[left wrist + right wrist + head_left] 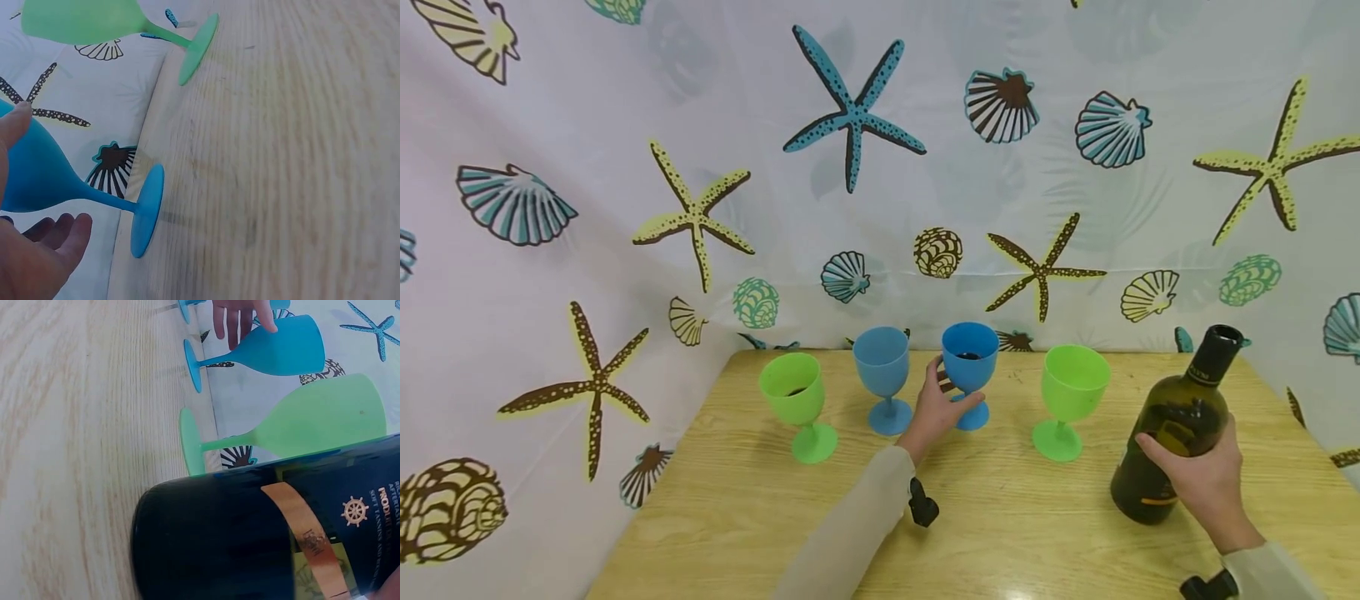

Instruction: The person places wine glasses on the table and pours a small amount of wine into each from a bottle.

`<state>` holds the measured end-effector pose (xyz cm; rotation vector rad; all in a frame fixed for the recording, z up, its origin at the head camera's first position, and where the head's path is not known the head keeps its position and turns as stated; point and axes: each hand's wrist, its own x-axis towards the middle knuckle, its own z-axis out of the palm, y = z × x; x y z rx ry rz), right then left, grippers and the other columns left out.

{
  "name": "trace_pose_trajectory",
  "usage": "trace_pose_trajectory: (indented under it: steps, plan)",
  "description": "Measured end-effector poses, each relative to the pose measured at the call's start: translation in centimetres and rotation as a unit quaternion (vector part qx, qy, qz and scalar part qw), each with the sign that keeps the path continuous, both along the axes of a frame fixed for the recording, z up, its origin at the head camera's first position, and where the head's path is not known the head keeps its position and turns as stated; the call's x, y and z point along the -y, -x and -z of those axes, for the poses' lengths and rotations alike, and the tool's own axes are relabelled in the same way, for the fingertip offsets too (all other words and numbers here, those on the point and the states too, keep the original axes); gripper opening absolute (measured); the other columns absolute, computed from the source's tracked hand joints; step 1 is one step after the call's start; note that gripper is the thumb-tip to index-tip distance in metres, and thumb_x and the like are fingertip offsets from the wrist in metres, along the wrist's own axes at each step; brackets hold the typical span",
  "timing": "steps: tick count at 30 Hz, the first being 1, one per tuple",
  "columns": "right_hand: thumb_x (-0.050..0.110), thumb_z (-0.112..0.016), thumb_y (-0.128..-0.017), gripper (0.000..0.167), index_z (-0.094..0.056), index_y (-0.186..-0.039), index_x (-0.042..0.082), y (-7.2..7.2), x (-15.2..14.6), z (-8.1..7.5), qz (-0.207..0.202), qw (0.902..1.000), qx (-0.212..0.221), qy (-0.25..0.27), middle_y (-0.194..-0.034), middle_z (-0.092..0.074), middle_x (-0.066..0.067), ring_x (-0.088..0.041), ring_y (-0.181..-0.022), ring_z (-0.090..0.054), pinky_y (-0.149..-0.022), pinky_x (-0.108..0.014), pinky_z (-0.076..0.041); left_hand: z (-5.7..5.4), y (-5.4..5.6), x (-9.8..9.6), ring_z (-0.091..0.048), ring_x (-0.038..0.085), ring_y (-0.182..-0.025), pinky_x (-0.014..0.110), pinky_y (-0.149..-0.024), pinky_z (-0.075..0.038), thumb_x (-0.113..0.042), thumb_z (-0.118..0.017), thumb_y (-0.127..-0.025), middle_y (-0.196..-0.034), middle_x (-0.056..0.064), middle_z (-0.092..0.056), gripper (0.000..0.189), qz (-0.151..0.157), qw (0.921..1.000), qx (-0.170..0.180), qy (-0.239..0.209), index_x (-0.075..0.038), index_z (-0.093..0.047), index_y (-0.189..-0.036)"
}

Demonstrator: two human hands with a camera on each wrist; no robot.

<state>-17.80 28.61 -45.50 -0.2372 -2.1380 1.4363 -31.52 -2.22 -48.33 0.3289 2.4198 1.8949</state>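
Note:
My left hand (937, 414) is beside the right-hand blue goblet (970, 357), thumb in front and fingers behind. In the left wrist view the thumb (15, 124) overlaps the bowl, while the loosely spread fingers (70, 240) stand apart from it. Dark liquid shows inside this goblet, whose foot stands on the table. My right hand (1213, 475) grips a dark wine bottle (1180, 417) round its body, the uncapped neck leaning slightly right. Between bottle and blue goblet stands a light green goblet (1075, 383), nearest the bottle.
A second blue goblet (882, 362) is left of my left hand. Farther left, another green goblet (793, 392) holds a little dark liquid. All stand toward the back of the wooden table (1000, 525), before a hanging cloth (925, 192) printed with shells and starfish.

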Motion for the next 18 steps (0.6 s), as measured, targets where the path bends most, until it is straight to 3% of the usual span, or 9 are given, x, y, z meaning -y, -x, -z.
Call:
trace_pose_trajectory:
  steps: [9, 18]
  plan:
    - [0.007, -0.079, -0.076, 0.08, -0.03, -0.139, 0.014, 0.1, -0.1, 0.0, 0.0, 1.0, 0.006, -0.003, -0.116, -0.043, 0.014, 0.001, -0.098, -0.047, -0.075, -0.009, -0.041, 0.0, -2.6, 1.1, -0.04, 0.035, -0.128, 0.042, -0.094, -0.045, -0.026, -0.07, -0.088, -0.143, 0.02, -0.035, 0.081, 0.038, 0.9984, 0.014, 0.039, -0.009, -0.019, -0.148]
    - [0.008, -0.079, -0.076, 0.082, -0.03, -0.14, 0.014, 0.0, -0.1, 0.0, 0.003, 0.9999, 0.011, -0.004, -0.118, -0.044, 0.01, 0.001, -0.099, -0.047, -0.076, -0.01, -0.041, 0.4, -4.3, 0.4, -0.045, 0.029, -0.125, 0.038, -0.097, -0.043, -0.025, -0.069, -0.088, -0.139, 0.014, -0.04, 0.071, 0.156, 0.9837, 0.03, 0.084, -0.006, -0.03, -0.144]
